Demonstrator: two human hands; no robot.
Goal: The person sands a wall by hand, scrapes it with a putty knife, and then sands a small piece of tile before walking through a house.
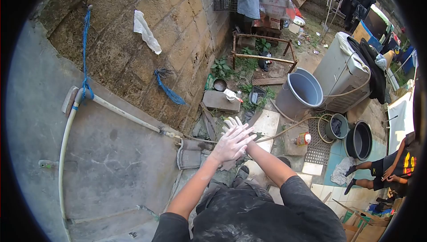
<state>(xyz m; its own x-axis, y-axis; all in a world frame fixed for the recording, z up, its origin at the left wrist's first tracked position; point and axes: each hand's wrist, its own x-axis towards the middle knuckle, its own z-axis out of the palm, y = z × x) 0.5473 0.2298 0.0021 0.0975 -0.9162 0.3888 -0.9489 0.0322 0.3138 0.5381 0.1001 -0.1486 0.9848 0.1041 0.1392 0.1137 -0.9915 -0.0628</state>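
My left hand (230, 144) lies across my right hand (234, 122), palm to palm, in front of my body. Both are coated with white powder up to the wrists. The fingers of each are stretched out, and nothing shows between them. Much of the right palm is hidden behind the left. White dust also marks my dark shirt (267, 217). Just left of the hands, a tap fitting (171, 134) ends a white pipe (120, 110). Beyond the fingers, a white handled object (230, 94) rests on a concrete block (218, 102).
A block wall (178, 33) with blue twine (168, 88) rises at left. Right of the hands stand a large grey bucket (289, 95), a white appliance (340, 77) and a black tub (359, 140). A hose (289, 128) crosses the ground. Another person (396, 166) is at far right.
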